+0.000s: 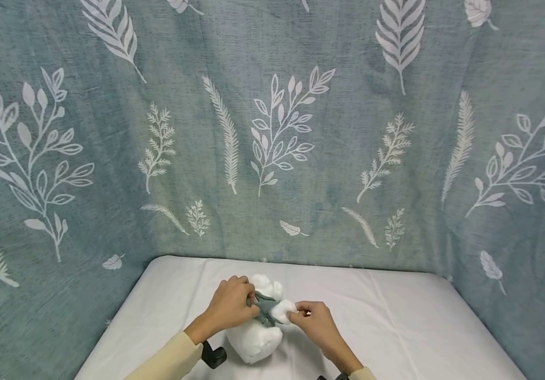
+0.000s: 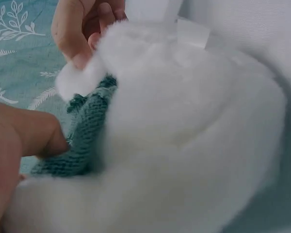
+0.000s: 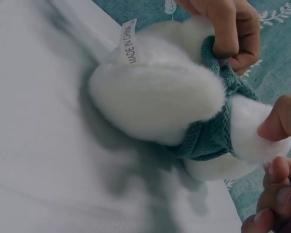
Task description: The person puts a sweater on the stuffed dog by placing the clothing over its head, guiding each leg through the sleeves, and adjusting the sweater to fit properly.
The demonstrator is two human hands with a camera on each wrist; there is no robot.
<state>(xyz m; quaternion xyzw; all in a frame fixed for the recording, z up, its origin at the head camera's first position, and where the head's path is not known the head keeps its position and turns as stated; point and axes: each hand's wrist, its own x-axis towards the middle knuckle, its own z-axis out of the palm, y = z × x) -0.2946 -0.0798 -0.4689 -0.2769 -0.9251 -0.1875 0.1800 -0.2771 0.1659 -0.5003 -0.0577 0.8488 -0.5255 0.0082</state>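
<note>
A white plush toy [image 1: 253, 340] lies on the white surface, wearing a teal knitted vest [image 1: 265, 306]. My left hand [image 1: 234, 303] pinches the vest's edge; in the right wrist view its thumb and curled fingers [image 3: 228, 46] grip the teal knit. My right hand [image 1: 317, 323] holds the toy's white paw [image 3: 257, 128] between thumb and fingers, and this paw sticks out through the vest. In the left wrist view the plush body [image 2: 184, 107] fills most of the picture. A white tag [image 3: 128, 41] reading "MADE IN CHINA" stands up from the toy's seam.
White cloth covers the table [image 1: 396, 327]. Teal fabric [image 1: 272, 132] with white leaf prints hangs behind it and on both sides. A black wrist-worn device [image 1: 214, 354] shows beside the left sleeve [image 1: 168, 359].
</note>
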